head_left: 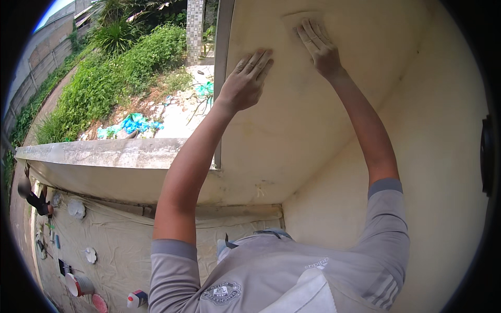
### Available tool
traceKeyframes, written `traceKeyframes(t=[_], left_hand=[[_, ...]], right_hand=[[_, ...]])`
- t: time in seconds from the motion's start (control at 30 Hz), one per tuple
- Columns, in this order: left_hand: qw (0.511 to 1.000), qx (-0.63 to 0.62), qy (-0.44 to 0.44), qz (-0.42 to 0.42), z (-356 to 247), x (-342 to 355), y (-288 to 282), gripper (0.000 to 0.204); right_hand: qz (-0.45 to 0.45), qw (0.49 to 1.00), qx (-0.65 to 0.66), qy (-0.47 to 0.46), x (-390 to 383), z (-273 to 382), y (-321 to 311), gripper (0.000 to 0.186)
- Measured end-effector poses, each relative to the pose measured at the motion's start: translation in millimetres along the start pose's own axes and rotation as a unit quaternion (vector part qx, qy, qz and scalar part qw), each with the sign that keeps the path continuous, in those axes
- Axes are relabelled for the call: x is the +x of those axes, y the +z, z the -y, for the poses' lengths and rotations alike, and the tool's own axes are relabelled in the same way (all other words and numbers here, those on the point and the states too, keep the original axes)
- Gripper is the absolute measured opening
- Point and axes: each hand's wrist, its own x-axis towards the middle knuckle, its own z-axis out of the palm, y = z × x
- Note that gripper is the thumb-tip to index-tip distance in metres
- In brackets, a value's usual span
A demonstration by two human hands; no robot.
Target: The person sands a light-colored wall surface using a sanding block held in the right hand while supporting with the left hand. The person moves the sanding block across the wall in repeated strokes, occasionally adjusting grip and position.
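Observation:
Both my arms reach up to a cream-coloured wall (271, 125). My right hand (320, 48) presses a thin tan sheet of sandpaper (292, 20) against it, fingers stretched over the sheet, which partly hides beneath them. Lower and to the left, my left hand (244, 81) rests on the bare wall, its fingers extended and holding nothing. Pale dust coats the fingers of both hands.
Left of my left arm is a window opening with a concrete sill (104, 155); plants and rubbish lie outside. A cloth (120, 235) covers the floor, bearing a bucket (79, 285), a bottle (136, 299) and tools. Another person (39, 201) is at far left.

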Motion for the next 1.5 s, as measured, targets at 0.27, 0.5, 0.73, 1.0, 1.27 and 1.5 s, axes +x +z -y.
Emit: traceKeyframes(t=[0.27,0.5,0.73,1.0,1.27,1.5], left_hand=[[1.000,0.001,0.005,0.010,-7.5,5.8,5.0,0.067],[0.999,0.032,-0.026,-0.021,-8.8,7.0,12.6,0.068],[0.996,0.065,-0.063,-0.028,-25.1,6.6,22.6,0.067],[0.990,0.089,-0.097,-0.044,-39.7,11.6,29.1,0.068],[0.984,0.094,-0.125,-0.079,-41.4,28.8,49.1,0.073],[0.960,0.122,-0.177,-0.180,-28.2,101.5,28.7,0.071]], right_hand=[[-0.117,0.959,0.053,0.252,23.3,-35.1,10.5,0.051],[-0.084,0.929,0.172,0.317,36.8,-22.1,6.4,0.053],[-0.138,0.979,0.103,0.110,66.3,-44.6,-11.7,0.043],[0.218,0.974,0.062,-0.027,19.5,-59.0,-2.8,0.070],[0.053,0.976,0.176,-0.116,-64.0,-11.3,-2.7,0.062],[0.053,0.935,0.321,0.140,-186.3,92.4,-17.7,0.064]])
